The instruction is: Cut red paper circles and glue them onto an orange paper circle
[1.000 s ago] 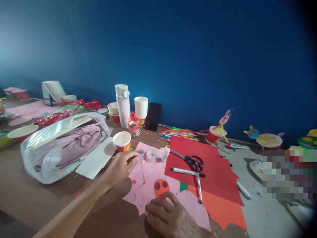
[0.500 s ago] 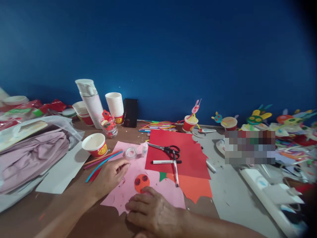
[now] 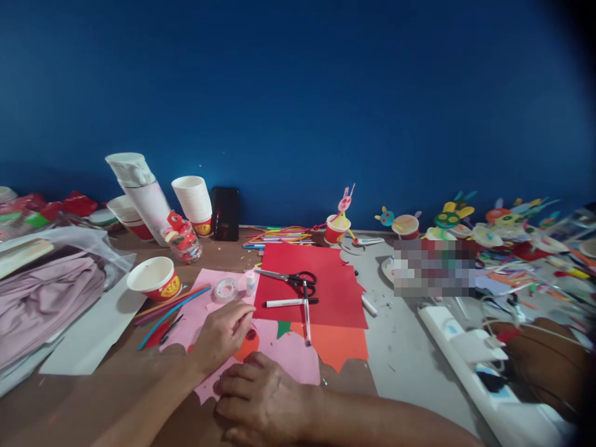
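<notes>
An orange paper circle (image 3: pixel 246 349) with a dark scribbled spot lies on pink paper (image 3: pixel 298 363), partly covered by both hands. My left hand (image 3: pixel 226 332) is over the circle's upper left edge, thumb and fingers drawn together. What they hold, if anything, is hidden. My right hand (image 3: pixel 265 394) rests palm down at the circle's lower edge, fingers bent and slightly apart on the pink paper. Just beyond are a tape roll (image 3: pixel 226 290), a small white bottle (image 3: pixel 250 284), black scissors (image 3: pixel 302 282), a marker (image 3: pixel 288 303) and a pen (image 3: pixel 307 323) on red paper (image 3: pixel 326 261).
To the left stand a paper cup (image 3: pixel 153 279), a tilted-looking white flask (image 3: pixel 144 192), stacked cups (image 3: pixel 193 202) and blue and orange pipe cleaners (image 3: pixel 172 316). At right are a white power strip (image 3: pixel 460 354), cup-and-paper animals (image 3: pixel 451 217) and a person's arm (image 3: pixel 549 354).
My left hand has moved right and down, over the orange circle, covering more of it. My right hand stays at its lower edge. The view has turned right.
</notes>
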`<control>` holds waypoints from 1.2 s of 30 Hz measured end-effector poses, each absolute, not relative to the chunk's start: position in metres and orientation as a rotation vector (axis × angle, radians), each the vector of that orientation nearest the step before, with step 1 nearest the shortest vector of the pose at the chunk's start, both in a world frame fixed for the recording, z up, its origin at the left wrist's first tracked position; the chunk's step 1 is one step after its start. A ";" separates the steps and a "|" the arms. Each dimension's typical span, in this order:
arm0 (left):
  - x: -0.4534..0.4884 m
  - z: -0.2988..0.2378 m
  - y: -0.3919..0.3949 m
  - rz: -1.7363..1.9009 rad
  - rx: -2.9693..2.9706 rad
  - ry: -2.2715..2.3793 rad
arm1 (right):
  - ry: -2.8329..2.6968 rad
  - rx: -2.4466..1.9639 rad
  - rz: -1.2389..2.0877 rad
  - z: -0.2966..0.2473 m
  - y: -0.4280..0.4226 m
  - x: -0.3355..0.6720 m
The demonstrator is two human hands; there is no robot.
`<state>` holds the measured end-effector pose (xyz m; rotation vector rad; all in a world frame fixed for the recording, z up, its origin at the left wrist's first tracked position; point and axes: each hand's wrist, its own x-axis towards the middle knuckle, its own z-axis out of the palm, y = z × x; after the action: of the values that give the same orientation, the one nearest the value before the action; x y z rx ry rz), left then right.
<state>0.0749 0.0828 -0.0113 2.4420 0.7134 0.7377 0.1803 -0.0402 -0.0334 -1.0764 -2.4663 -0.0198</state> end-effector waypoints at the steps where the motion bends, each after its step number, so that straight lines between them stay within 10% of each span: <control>1: 0.072 -0.016 0.085 0.761 2.453 0.726 | -2.472 -1.078 -0.027 -0.033 -0.040 0.180; 36: 0.075 -0.010 0.078 0.403 2.671 0.684 | -1.892 -1.799 -0.200 0.002 -0.028 0.317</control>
<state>0.0754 0.0782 -0.0101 2.6709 0.6841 0.4029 0.3166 -0.0277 0.0017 -1.7988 -1.8918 -0.1998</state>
